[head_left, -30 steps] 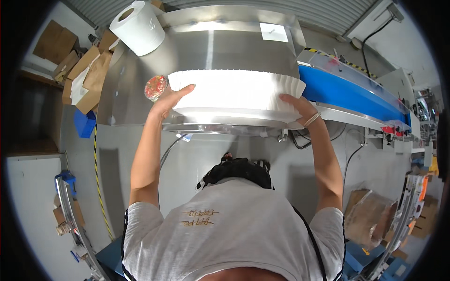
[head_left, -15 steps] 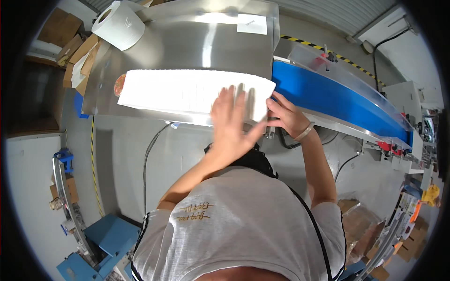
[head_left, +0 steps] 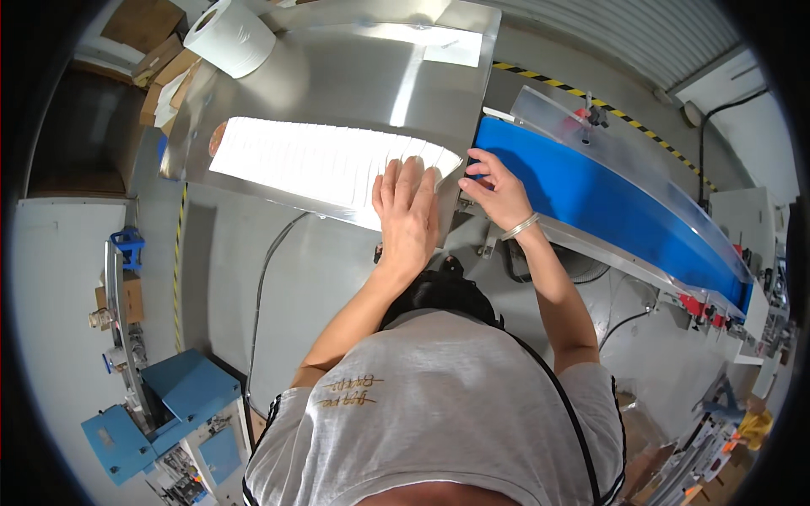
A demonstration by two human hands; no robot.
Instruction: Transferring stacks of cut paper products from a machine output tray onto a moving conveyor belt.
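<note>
A long row of thin white sheets or flat pieces [head_left: 295, 160] leans in overlapping layers along the near side of a steel table [head_left: 329, 76]; its right end is fanned out. My left hand [head_left: 407, 207] lies on that end with its fingers stretched over the sheets. Just past the row's end, by the near left corner of a blue conveyor belt [head_left: 582, 202], is my right hand [head_left: 499, 192]. Its fingers are bent and apart from the thumb, with nothing visible between them. A round reddish-brown thing [head_left: 218, 139] shows at the row's left end.
A large white roll [head_left: 229, 38] stands at the table's far left, and a white sheet of paper [head_left: 453, 48] lies at its far right. A clear guard [head_left: 548, 110] runs along the belt's far side. Cardboard boxes [head_left: 173, 76] are at the left, and a black cable [head_left: 261, 278] hangs below.
My right hand has come away from the row's right end. My left hand now rests on the sheets, which look more fanned out. The whole view has shifted slightly.
</note>
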